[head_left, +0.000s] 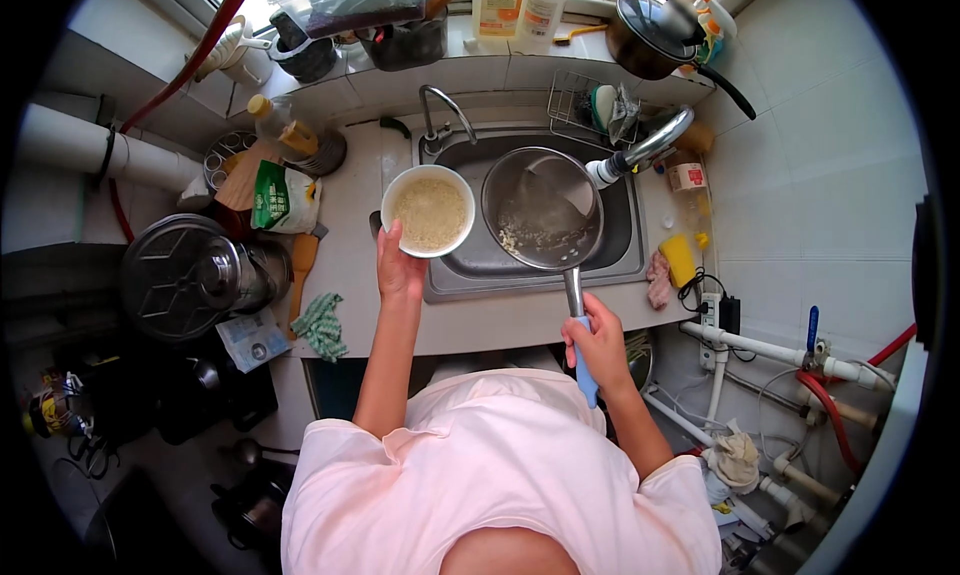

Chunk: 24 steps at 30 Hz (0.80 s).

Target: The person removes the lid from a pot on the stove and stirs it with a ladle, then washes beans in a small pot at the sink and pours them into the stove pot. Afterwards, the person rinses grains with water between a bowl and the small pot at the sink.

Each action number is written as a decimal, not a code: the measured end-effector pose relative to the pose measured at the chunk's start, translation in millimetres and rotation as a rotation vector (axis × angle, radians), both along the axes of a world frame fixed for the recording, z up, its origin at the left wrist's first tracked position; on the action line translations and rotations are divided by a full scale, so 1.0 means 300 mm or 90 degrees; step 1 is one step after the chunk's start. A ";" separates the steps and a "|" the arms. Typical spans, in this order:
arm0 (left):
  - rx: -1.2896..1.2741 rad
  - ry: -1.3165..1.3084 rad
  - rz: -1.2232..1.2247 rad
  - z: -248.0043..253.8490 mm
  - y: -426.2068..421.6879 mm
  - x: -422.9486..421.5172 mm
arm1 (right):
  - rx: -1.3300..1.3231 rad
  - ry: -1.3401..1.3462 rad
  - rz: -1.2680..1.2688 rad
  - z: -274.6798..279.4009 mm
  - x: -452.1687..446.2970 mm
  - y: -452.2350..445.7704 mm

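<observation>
In my left hand (399,265) is a white bowl (471,195), its thumb hooked over the near rim. Pale beige grains (430,217), which look like rice or oats, fill much of the bowl. My right hand (600,343) wraps round the blue-gripped handle of a metal saucepan (557,173). That pan is held over the sink (625,265), to the right of the bowl and a little apart from it. Cloudy liquid and pale bits (512,243) lie inside the pan, the bits gathered mostly along its near left side.
Two faucets, a slim one (440,100) and a thicker one (655,145), reach over the sink. A yellow sponge (677,261) lies right of it. On the left are a green cloth (320,327), a wooden spatula (303,265) and a metal pot (235,265). A lidded pan (650,35) stands on the sill.
</observation>
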<state>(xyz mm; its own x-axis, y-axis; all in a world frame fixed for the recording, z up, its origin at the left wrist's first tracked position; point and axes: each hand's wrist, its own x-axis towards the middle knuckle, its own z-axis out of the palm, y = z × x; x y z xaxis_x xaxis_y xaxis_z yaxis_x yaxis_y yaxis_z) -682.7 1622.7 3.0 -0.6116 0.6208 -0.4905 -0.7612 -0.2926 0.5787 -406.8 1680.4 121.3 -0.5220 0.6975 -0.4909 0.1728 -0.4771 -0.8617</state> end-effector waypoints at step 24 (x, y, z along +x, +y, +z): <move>-0.016 -0.102 -0.112 0.055 0.086 0.189 | 0.275 -0.084 -0.013 0.139 -0.081 0.009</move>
